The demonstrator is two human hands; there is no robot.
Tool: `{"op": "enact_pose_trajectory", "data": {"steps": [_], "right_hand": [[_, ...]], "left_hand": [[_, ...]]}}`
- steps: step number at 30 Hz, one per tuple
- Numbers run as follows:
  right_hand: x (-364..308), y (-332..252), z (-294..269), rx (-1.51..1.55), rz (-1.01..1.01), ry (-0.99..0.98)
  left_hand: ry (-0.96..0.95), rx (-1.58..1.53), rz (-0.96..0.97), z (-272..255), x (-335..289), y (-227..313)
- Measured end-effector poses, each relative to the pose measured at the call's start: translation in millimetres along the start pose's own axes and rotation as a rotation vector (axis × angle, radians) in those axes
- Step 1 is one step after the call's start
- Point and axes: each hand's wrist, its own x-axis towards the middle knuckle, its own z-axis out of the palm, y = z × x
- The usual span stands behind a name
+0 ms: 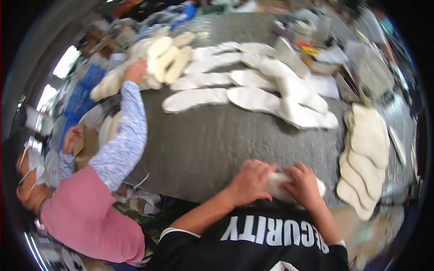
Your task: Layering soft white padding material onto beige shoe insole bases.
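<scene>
At the table's front edge, close to my body, I hold a white shoe insole [278,189] with both hands. My left hand [250,181] is closed over its left end, fingers on top and thumb toward me. Curled over its right part is my right hand [304,185], and a pale tip sticks out beyond it. Whether more than one insole lies under my hands, I cannot tell. Farther back, white insoles [199,100] lie in overlapping rows, heaped at their right end. To my right, a fanned stack of cream insoles [361,167] lies along the table's side.
A co-worker in a pink top [90,214] stands at left, one hand [136,71] on a pile of cream insoles [158,54]. The grey table [194,149] extends between us. Boxes, a pale bin [371,72] and yellow-and-red tape [308,48] crowd the back right.
</scene>
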Motion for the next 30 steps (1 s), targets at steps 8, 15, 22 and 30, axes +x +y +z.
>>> {"op": "enact_pose_trajectory", "data": {"steps": [8,15,22,30], "right_hand": [[4.9,-19.9,-3.7,-0.024,-0.197,0.168],[-15.1,-25.7,2.1,-0.048,-0.277,0.256],[-26.3,-17.8,-28.7,0.006,-0.239,0.180],[-43.9,-1.1,-35.5,0.023,-0.132,0.183]], "left_hand": [[0.039,-0.053,-0.086,-22.6,-1.8,-15.0],[0.124,-0.124,0.012,-21.3,-1.8,20.3],[0.133,-0.059,0.101,-39.6,-12.1,24.1],[0.147,-0.028,0.072,-42.6,-30.8,8.0]]}}
